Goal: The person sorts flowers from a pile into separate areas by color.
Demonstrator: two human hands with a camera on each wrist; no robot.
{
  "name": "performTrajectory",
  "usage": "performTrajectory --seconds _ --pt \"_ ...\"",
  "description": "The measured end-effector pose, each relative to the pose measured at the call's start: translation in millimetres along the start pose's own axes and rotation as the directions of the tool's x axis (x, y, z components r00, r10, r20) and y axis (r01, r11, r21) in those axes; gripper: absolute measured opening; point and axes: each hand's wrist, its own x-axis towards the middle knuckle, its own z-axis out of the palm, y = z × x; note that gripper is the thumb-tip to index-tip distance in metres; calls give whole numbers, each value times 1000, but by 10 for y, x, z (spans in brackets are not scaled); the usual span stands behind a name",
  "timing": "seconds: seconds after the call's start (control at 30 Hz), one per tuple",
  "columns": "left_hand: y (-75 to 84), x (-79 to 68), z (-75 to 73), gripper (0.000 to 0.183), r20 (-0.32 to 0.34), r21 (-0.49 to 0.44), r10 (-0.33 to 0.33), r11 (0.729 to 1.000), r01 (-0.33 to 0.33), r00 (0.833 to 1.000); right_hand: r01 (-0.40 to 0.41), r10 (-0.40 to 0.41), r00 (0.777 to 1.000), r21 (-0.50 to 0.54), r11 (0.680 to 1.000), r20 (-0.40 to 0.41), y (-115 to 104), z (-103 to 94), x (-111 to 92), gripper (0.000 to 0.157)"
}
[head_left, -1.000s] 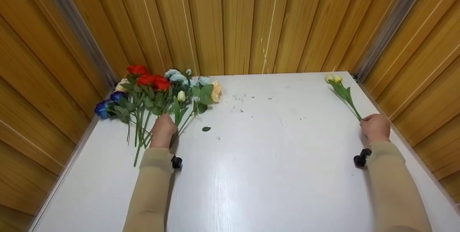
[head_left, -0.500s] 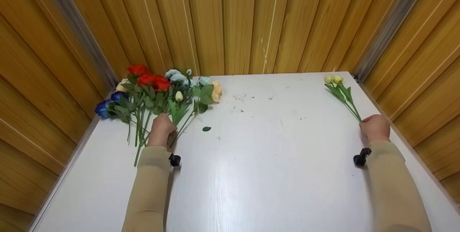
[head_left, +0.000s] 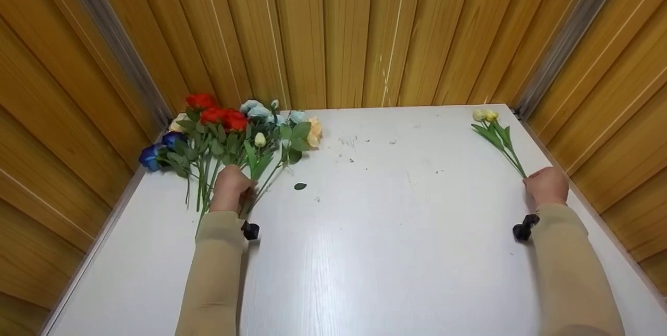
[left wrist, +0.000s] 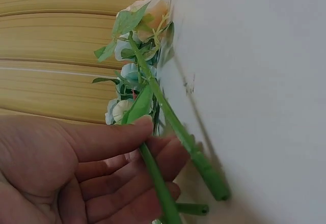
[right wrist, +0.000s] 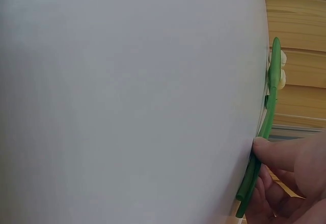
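Note:
My left hand (head_left: 228, 189) pinches the green stem of a pale tulip (head_left: 260, 140) between thumb and fingers. In the left wrist view the tulip stem (left wrist: 158, 178) runs down past the thumb, and a thicker stem (left wrist: 175, 124) from the peach rose (head_left: 315, 133) lies beside it, apart from the thumb. At the far right of the table, my right hand (head_left: 547, 186) pinches the stems of two pale yellow tulips (head_left: 491, 115). Their lower stem ends (right wrist: 247, 186) show in the right wrist view, close to the tabletop.
Red roses (head_left: 212, 115), blue flowers (head_left: 151, 157) and pale blue flowers (head_left: 259, 112) lie heaped at the back left of the white table (head_left: 396, 252). A loose leaf (head_left: 300, 186) lies near the left hand. Wood-patterned walls (head_left: 344, 34) enclose the back and sides.
The two yellow tulips have spread slightly apart in my right hand. My left hand has shifted a little left, and the pale tulip's bloom and leaves have moved slightly left.

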Motion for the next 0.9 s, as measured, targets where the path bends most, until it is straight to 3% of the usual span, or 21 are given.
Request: performTrajectory --seconds 0.2,0.43,0.67,0.9 --pt "-9 31 -35 20 -21 -80 27 996 -28 999 4 -4 1000 -9 1000 6 15 -5 11 33" --pt "-6 54 -77 21 38 -275 19 962 -8 999 2 -2 1000 -6 1000 7 15 -19 21 32" --pt "-8 58 -113 22 25 -343 1 939 8 1000 -23 23 1000 7 1000 15 -8 -23 -2 35" --pt "5 39 -136 28 -39 -376 11 926 -25 999 -34 35 999 59 998 -13 -125 -2 -15 44"
